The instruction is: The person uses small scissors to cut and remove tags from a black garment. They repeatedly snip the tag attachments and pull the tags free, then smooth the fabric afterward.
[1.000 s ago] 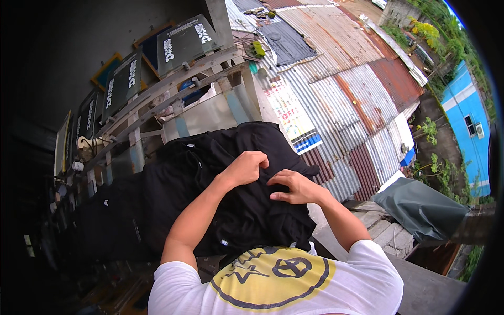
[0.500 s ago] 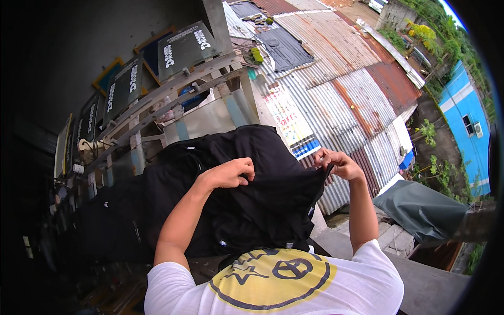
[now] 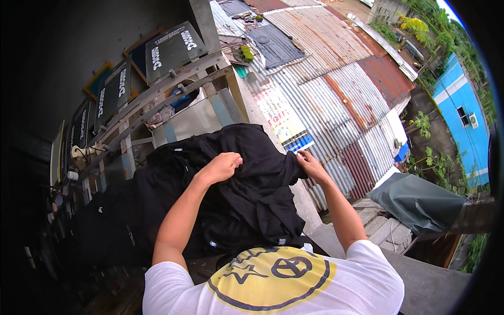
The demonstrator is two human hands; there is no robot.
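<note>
Several black garments (image 3: 157, 202) with small white labels lie in a crumpled pile before me. My left hand (image 3: 223, 166) is closed on the upper black garment (image 3: 260, 149) near its middle, its knuckles turned up and the pinched cloth partly hidden. At the garment's right edge, my right hand (image 3: 311, 165) pinches a corner of the fabric between thumb and fingers. Cloth bunches up between the two hands, and loose folds hang toward my chest. The exact kind of garment does not show.
Beyond the pile runs a metal frame (image 3: 152, 113) with dark printed panels (image 3: 176, 52) leaning behind it. A concrete ledge (image 3: 257, 107) borders the right side. Past it lie corrugated metal roofs (image 3: 336, 100) and a dark green tarp (image 3: 417, 202).
My right hand has moved left and inward with the garment's corner, so the stretched cloth has gone slack and folded. The left hand has shifted slightly left and up.
</note>
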